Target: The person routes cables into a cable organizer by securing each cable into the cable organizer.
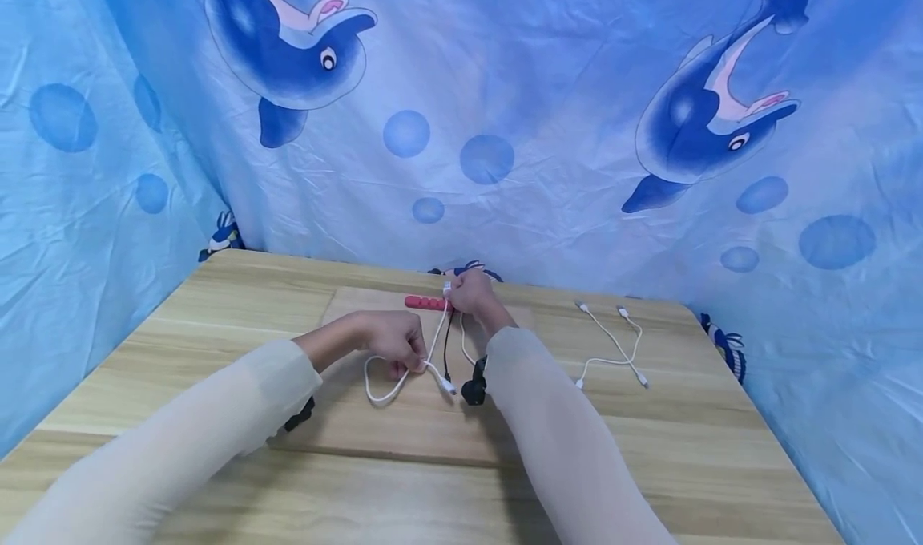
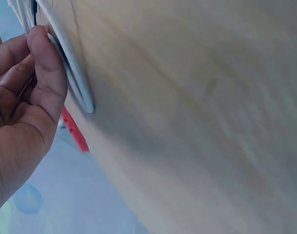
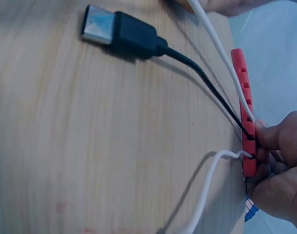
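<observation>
My left hand (image 1: 392, 338) pinches a white USB cable (image 1: 382, 398) between thumb and fingertips, with a loop hanging below and one plug (image 1: 449, 387) pointing to the right. At the back of the board, my right hand (image 1: 473, 291) pinches the same cable near its other plug (image 1: 447, 288), right at a red cable holder (image 1: 425, 302). A black USB cable (image 3: 207, 80) sits in one slot of the holder, its plug (image 3: 136, 35) lying toward the front. Beside it, another white cable (image 3: 205, 178) runs through the slot nearest the holder's end.
A wooden board (image 1: 404, 429) lies on the wood-grain table (image 1: 180, 353) under the hands. On the right side are two more white cables (image 1: 613, 341), loosely crossed. A blue curtain with dolphins (image 1: 548, 88) hangs behind the table's back edge.
</observation>
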`<act>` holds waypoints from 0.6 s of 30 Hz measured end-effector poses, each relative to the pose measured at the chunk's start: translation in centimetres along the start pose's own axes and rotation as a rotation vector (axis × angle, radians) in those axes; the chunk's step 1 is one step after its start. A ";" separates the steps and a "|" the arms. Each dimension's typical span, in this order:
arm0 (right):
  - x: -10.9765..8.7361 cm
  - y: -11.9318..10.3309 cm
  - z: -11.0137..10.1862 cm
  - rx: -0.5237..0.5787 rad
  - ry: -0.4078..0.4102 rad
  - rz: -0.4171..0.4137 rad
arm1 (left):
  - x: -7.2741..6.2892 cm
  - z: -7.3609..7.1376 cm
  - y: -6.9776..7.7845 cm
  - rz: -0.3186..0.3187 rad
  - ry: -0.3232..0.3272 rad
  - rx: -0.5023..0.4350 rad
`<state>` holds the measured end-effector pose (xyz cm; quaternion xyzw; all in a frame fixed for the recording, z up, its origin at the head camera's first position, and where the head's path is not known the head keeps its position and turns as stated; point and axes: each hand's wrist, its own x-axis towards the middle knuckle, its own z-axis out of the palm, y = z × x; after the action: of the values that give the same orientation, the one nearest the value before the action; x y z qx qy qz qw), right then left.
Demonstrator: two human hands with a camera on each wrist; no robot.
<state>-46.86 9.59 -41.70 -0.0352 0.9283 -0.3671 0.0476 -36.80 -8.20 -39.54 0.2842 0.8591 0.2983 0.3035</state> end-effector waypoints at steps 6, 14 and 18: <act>-0.7 -0.2 0.0 0.038 0.019 -0.012 | -1.0 -1.3 -0.4 -0.013 -0.020 0.142; -0.6 -0.4 -0.1 0.014 -0.008 -0.020 | -0.4 -1.0 0.7 0.051 -0.081 0.239; -0.2 -0.1 -0.3 -0.018 -0.017 -0.026 | 0.7 -0.4 1.5 0.110 -0.107 0.257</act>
<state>-46.72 9.71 -41.38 -0.0506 0.9307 -0.3588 0.0506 -37.12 -6.84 -38.47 0.3831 0.8558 0.1865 0.2933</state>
